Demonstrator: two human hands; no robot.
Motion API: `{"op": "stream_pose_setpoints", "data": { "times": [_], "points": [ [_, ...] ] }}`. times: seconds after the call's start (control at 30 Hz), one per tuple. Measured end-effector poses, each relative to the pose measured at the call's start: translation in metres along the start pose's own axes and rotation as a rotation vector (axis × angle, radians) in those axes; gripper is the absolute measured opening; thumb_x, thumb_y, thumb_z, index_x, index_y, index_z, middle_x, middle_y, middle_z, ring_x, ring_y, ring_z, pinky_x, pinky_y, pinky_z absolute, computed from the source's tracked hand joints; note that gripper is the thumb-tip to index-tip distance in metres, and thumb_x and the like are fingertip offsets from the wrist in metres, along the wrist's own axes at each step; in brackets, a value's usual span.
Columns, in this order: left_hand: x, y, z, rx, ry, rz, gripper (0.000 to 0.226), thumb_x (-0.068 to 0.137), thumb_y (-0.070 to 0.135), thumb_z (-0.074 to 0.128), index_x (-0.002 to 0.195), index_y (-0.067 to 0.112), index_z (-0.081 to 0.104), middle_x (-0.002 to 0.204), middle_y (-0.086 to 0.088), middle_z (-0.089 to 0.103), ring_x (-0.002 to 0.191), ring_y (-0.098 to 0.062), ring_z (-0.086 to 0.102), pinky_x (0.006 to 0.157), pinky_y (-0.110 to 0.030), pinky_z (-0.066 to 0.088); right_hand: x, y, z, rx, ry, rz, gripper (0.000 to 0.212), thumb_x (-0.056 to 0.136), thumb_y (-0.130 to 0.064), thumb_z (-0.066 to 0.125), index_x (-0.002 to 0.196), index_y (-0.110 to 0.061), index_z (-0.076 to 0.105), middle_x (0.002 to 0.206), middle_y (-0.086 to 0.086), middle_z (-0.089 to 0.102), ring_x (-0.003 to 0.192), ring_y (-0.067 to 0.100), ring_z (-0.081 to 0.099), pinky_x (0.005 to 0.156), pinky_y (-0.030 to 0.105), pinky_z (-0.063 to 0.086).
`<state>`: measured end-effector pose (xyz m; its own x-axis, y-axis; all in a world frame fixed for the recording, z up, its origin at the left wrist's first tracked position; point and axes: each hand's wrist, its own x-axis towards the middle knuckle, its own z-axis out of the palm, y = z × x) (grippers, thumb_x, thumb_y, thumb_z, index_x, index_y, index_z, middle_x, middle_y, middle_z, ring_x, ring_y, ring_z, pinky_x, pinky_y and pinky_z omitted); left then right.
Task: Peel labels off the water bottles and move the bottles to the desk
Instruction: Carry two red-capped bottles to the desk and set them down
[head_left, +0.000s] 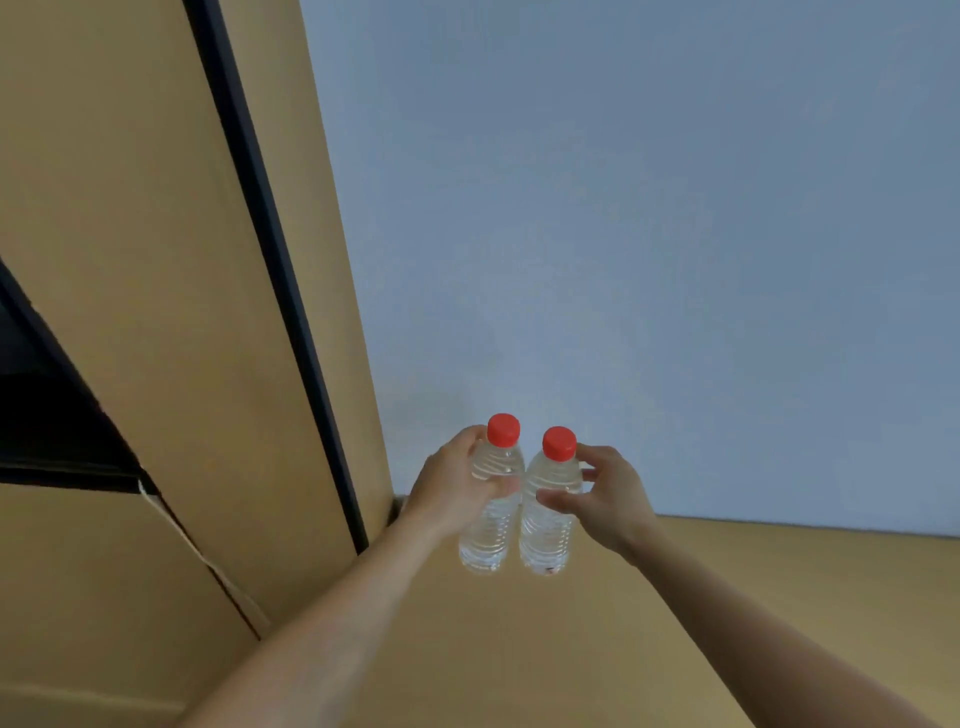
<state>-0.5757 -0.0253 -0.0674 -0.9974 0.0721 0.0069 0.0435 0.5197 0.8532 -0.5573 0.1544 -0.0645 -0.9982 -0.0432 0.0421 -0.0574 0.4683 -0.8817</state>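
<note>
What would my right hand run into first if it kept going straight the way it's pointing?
Your right hand points left, so first comes the right bottle its fingers already wrap, then probably the left bottle close beside it.

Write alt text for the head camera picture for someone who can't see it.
Two hands each hold a clear, label-free water bottle with a red cap: left hand on the left bottle, right hand on the right bottle, upright side by side over a wooden desk by a pale wall.
</note>
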Motion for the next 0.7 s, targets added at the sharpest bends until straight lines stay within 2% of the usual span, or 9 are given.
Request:
{"op": "stream_pose_setpoints", "data": {
  "times": [0.1,0.23,0.3,0.47,0.6,0.7],
  "points": [
    [0.045,-0.021,0.002,0.081,-0.039,0.038,0.061,0.070,0.035,0.076,0.126,0.027,0.053,0.124,-0.003,0.055,0.109,-0.019,0.057,0.094,-0.031,0.045,0.031,0.007,0.014,-0.034,0.054,0.051,0.036,0.069,-0.018,0.076,0.101,-0.029,0.063,0.110,-0.001,0.054,0.097,0.012,0.054,0.082,0.022,0.039],
    [0.081,-0.046,0.008,0.031,-0.040,0.027,0.051,0.071,0.027,0.077,0.118,0.024,0.059,0.112,-0.008,0.052,0.094,-0.022,0.058,0.081,-0.023,0.039,0.063,0.018,0.031,0.005,0.109,0.127,0.040,0.070,-0.012,0.076,0.098,-0.034,0.058,0.110,-0.004,0.051,0.097,0.011,0.052,0.087,0.029,0.042],
    [0.090,-0.056,0.011,0.009,-0.046,0.030,0.051,0.073,0.025,0.076,0.121,0.026,0.057,0.111,-0.004,0.047,0.089,-0.017,0.052,0.082,-0.021,0.036,0.073,0.023,0.039,0.030,0.133,0.162,0.042,0.069,-0.010,0.077,0.099,-0.034,0.058,0.110,-0.006,0.051,0.100,0.013,0.052,0.090,0.034,0.046],
    [0.103,-0.074,0.015,-0.055,-0.027,0.022,0.053,0.076,0.018,0.074,0.125,0.022,0.055,0.114,0.001,0.041,0.095,-0.012,0.050,0.084,-0.016,0.031,0.088,0.040,0.058,0.077,0.172,0.220,0.045,0.071,-0.006,0.076,0.100,-0.034,0.057,0.109,-0.009,0.053,0.102,0.013,0.053,0.089,0.030,0.042],
    [0.110,-0.085,0.018,-0.080,0.005,-0.003,0.056,0.074,0.019,0.077,0.123,0.014,0.051,0.117,0.001,0.045,0.101,-0.011,0.048,0.085,-0.017,0.032,0.096,0.048,0.070,0.117,0.217,0.283,0.056,0.073,-0.006,0.073,0.123,-0.023,0.055,0.117,-0.006,0.055,0.107,0.013,0.052,0.092,0.028,0.041],
    [0.110,-0.089,0.022,-0.094,0.030,-0.036,0.058,0.072,0.021,0.078,0.119,0.008,0.047,0.118,0.001,0.046,0.101,-0.011,0.048,0.082,-0.018,0.032,0.094,0.053,0.071,0.060,0.246,0.257,0.058,0.075,-0.008,0.072,0.127,-0.024,0.052,0.116,-0.009,0.061,0.110,0.011,0.054,0.098,0.026,0.040]
  ]
}}
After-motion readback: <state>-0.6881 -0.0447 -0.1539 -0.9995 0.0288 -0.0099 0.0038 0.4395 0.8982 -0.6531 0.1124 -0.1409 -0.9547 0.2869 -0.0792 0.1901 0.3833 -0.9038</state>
